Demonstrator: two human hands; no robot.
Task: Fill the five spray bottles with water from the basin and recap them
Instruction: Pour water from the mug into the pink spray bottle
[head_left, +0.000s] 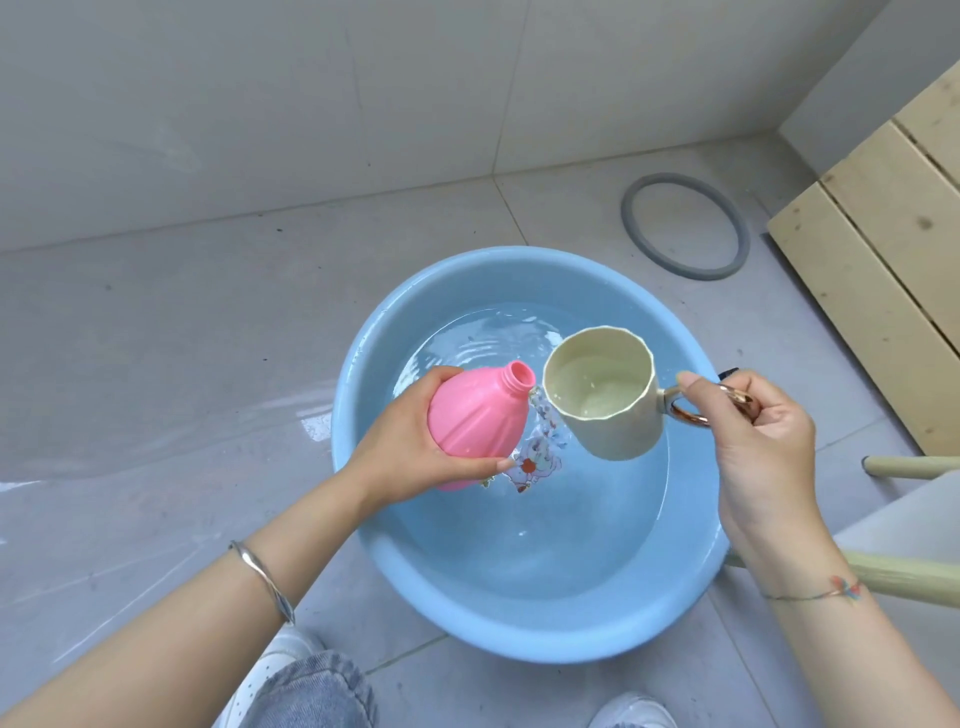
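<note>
Over basin (519, 644) — pink bottle (472, 421) in L grip (405, 457), mug (608, 400) in R grip (763, 441)

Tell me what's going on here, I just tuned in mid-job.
A person is crouched over a blue basin that holds water. The left hand grips an uncapped pink bottle, tilted with its neck towards a cream mug. The right hand holds the mug by its handle. The mug has water in it, and a trickle seems to fall from its rim beside the bottle's mouth. No other bottles or caps are in view.
</note>
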